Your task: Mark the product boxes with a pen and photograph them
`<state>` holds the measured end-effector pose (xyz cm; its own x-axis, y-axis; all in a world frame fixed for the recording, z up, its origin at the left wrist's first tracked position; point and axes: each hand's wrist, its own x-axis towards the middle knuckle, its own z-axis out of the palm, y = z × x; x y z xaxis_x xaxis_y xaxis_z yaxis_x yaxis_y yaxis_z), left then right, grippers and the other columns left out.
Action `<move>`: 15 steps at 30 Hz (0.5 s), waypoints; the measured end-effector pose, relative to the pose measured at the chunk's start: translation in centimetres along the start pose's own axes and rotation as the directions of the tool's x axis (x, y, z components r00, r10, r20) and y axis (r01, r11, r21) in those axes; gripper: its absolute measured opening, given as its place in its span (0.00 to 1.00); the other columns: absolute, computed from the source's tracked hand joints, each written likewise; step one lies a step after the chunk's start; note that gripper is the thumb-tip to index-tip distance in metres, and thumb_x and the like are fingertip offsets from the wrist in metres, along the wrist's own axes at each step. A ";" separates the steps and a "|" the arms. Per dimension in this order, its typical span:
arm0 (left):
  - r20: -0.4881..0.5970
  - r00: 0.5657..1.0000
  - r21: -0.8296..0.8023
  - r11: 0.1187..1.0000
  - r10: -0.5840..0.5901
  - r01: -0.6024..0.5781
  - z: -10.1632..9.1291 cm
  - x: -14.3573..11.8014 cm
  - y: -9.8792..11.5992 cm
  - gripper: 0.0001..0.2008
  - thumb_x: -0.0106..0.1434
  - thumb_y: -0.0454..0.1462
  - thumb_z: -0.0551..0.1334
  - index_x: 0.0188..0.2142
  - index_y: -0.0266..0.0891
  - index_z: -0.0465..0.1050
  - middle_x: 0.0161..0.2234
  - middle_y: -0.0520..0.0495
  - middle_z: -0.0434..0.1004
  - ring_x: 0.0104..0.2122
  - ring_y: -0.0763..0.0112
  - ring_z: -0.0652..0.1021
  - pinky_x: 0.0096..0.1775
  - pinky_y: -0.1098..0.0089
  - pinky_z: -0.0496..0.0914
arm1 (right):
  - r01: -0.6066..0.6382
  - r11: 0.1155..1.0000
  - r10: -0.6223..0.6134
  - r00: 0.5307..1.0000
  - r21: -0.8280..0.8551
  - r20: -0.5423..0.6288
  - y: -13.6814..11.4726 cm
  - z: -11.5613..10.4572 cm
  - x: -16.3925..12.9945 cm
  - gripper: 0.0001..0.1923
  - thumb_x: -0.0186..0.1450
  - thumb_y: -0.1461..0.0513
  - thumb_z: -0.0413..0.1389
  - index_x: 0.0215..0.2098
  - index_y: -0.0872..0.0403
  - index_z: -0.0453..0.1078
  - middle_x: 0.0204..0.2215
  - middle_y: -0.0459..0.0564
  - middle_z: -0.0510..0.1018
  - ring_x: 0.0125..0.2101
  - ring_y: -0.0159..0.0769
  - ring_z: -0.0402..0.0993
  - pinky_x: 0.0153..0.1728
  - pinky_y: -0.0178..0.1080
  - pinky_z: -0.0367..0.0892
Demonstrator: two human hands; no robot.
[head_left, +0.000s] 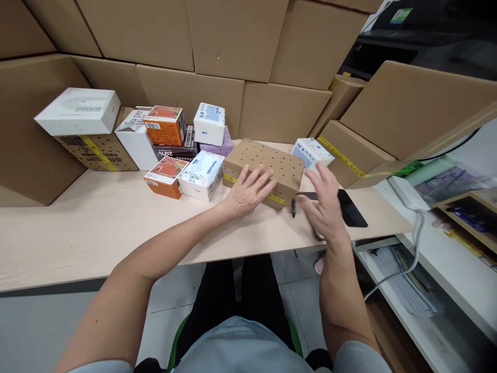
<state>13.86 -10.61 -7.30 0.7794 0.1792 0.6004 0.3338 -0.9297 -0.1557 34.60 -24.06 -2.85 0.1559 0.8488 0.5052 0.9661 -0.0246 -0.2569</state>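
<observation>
Your spotted cardboard box (272, 156) lay flat on the counter (104, 228), nearer its right edge than its left. The long axis ran from left to right at a slant, the right end lying closer to the counter's front edge. The box was brown, with dark spots scattered over the top and yellow tape (229, 177) along the front side. Your left hand (249, 192) rested on it, fingers spread; your right hand (324, 203), fingers apart, stood just beside the right end, contact indeterminable. A pen (293, 208) lay near the right front corner.
</observation>
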 end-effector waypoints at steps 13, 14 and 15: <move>0.086 0.988 0.147 0.982 -0.132 0.118 0.2 -0.4 0.8 0.21 0.67 0.30 0.52 0.58 0.35 0.69 0.54 0.28 0.73 0.57 0.45 0.71 0.55 0.44 0.61 | -0.008 0.924 0.039 0.997 -0.382 0.072 -3.5 5.4 8.7 0.21 0.70 0.54 0.51 0.55 0.57 0.70 0.51 0.66 0.69 0.50 0.58 0.61 0.46 0.54 0.63; 0.103 0.986 0.158 0.981 -0.128 0.111 0.1 -0.4 1.0 0.20 0.67 0.30 0.52 0.56 0.34 0.70 0.52 0.29 0.74 0.55 0.46 0.72 0.53 0.45 0.62 | -0.037 0.917 0.066 0.996 -0.398 0.061 -3.5 5.6 9.2 0.21 0.70 0.54 0.51 0.54 0.59 0.70 0.50 0.67 0.69 0.50 0.58 0.61 0.45 0.54 0.63; 0.122 0.983 0.165 0.980 -0.134 0.113 -0.1 -0.3 1.1 0.19 0.67 0.30 0.52 0.54 0.33 0.72 0.49 0.29 0.75 0.53 0.46 0.72 0.52 0.46 0.62 | -0.067 0.910 0.095 0.994 -0.410 0.046 -3.4 5.9 9.8 0.21 0.70 0.54 0.50 0.53 0.60 0.71 0.50 0.68 0.69 0.51 0.59 0.61 0.45 0.54 0.62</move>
<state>13.92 -11.74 -7.54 0.7863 0.3401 0.5157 0.5026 -0.8377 -0.2138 31.63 -12.57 -1.90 0.2369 0.8662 0.4400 0.9526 -0.2961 0.0702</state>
